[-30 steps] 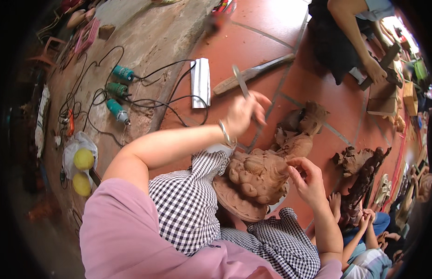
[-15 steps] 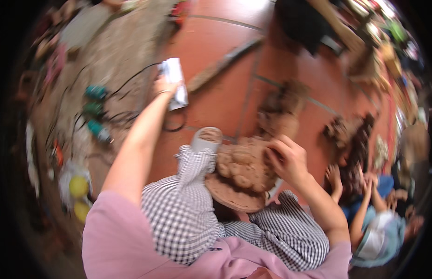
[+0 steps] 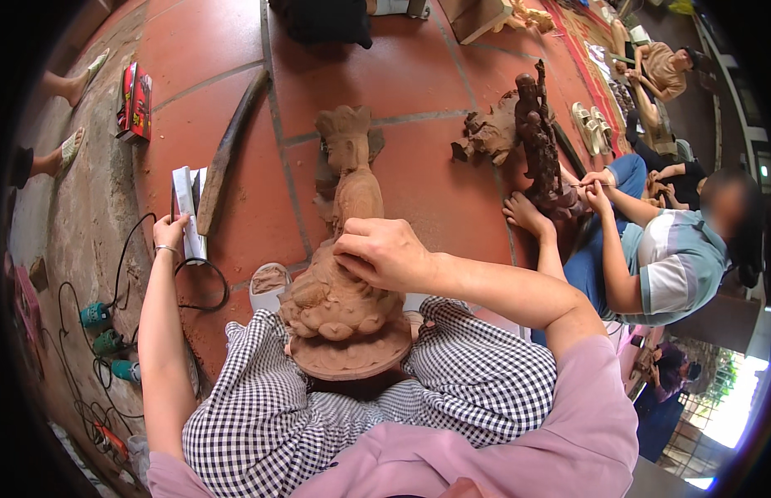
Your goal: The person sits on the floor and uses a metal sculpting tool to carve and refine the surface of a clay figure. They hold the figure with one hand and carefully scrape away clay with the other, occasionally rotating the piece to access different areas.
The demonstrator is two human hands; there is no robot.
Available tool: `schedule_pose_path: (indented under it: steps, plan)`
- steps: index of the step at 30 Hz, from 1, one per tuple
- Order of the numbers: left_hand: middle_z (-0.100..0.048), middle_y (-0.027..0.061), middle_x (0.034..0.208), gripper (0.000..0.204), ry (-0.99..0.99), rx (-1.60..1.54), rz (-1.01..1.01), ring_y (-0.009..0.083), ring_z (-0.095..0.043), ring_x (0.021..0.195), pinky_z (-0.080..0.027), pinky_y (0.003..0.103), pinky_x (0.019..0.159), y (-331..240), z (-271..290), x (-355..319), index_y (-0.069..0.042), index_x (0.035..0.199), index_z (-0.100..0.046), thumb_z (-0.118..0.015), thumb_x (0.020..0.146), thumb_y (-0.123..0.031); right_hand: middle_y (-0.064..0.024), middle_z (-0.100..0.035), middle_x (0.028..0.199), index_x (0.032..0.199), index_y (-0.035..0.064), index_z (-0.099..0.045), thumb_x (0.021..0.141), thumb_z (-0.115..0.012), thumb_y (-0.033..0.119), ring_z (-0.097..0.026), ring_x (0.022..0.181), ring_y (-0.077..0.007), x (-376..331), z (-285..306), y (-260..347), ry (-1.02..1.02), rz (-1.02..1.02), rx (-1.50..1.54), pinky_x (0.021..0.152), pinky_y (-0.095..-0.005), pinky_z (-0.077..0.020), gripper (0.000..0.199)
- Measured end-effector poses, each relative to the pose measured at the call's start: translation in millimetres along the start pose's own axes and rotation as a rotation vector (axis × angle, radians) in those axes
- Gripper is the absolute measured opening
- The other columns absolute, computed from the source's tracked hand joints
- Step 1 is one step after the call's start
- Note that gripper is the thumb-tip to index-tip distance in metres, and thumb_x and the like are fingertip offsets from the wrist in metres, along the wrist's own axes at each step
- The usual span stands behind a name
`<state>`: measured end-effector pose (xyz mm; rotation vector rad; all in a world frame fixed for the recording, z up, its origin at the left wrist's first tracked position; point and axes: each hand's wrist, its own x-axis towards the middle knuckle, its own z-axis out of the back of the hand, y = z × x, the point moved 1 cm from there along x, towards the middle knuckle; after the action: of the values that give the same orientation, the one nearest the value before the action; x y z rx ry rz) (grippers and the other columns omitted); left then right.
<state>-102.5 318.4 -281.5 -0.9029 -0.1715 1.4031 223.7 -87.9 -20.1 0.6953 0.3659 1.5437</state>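
Note:
A carved wooden statue (image 3: pixel 358 195) lies between my knees, its crowned head pointing away from me and its petalled round base (image 3: pixel 344 357) close to my lap. My right hand (image 3: pixel 384 253) rests on the statue's body with its fingers curled together. Whatever those fingers hold, if anything, is hidden. Out to the left, my left hand (image 3: pixel 170 231) is closed at the edge of a white folded sheet (image 3: pixel 185 189) on the tiles. A thin dark strip shows along that edge, too small to name.
Beside the sheet lies a long wooden stick (image 3: pixel 228 153). Green power tools (image 3: pixel 108 341) with black cables sit at left, and a red box (image 3: pixel 135 104) farther off. At right a co-worker (image 3: pixel 680 241) works on a dark carved figure (image 3: pixel 535 137). Sandals (image 3: pixel 591 129) lie beyond.
The view has swung right, so the statue and co-worker show more fully. My left hand stays at the white sheet. My right hand has moved from the statue's side onto its body.

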Motion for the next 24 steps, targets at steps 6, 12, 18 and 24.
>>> schedule_pose_path:
  steps: [6, 12, 18, 24]
  plan:
    - [-0.075, 0.0157, 0.099, 0.042, -0.304, 0.403, -0.103, 0.0294, -0.072, 0.09, -0.055, 0.043, 0.083, -4.0, 32.8, -17.3, -0.004, 0.106, -0.071, -0.081, 0.079, -0.035, -0.0098, -0.06, 0.083, 0.089, 0.0072, -0.066, 0.084, -0.073, 0.011, -0.064, 0.072, -0.0309, 5.2, -6.7, 5.4, 0.042, -0.022, 0.024, 0.061, -0.0404, -0.0537, 0.009]
    - [-0.061, 0.0138, 0.111, 0.042, -0.392, 0.52, -0.24, 0.0361, -0.067, 0.104, -0.055, 0.046, 0.088, -47.8, 28.4, -52.4, -0.023, 0.12, -0.065, -0.073, 0.08, -0.018, -0.0081, -0.058, 0.078, 0.092, 0.0058, -0.069, 0.081, -0.075, 0.003, -0.062, 0.066, -0.0258, 6.4, -5.3, 13.4, 0.055, -0.053, 0.026, 0.057, -0.0365, -0.0497, 0.012]
    - [-0.062, 0.0175, 0.124, 0.039, -0.15, 0.681, -0.172, 0.0389, -0.066, 0.109, -0.054, 0.051, 0.091, -83.4, 16.3, -84.4, -0.025, 0.128, -0.064, -0.063, 0.089, -0.028, -0.0084, -0.057, 0.076, 0.091, 0.0054, -0.069, 0.08, -0.076, 0.001, -0.059, 0.064, -0.0256, 6.0, -0.1, 13.3, 0.057, -0.068, 0.007, 0.056, -0.0359, -0.0479, 0.014]
    - [-0.059, 0.0251, 0.127, 0.041, -0.216, 0.568, 0.039, 0.0417, -0.063, 0.117, -0.052, 0.05, 0.098, -67.7, 13.5, -55.9, -0.009, 0.128, -0.062, -0.061, 0.088, -0.018, -0.0089, -0.056, 0.075, 0.092, 0.0052, -0.07, 0.08, -0.075, -0.001, -0.059, 0.065, -0.0255, 6.1, -0.8, 12.2, 0.06, -0.068, 0.028, 0.056, -0.0359, -0.0477, 0.014]
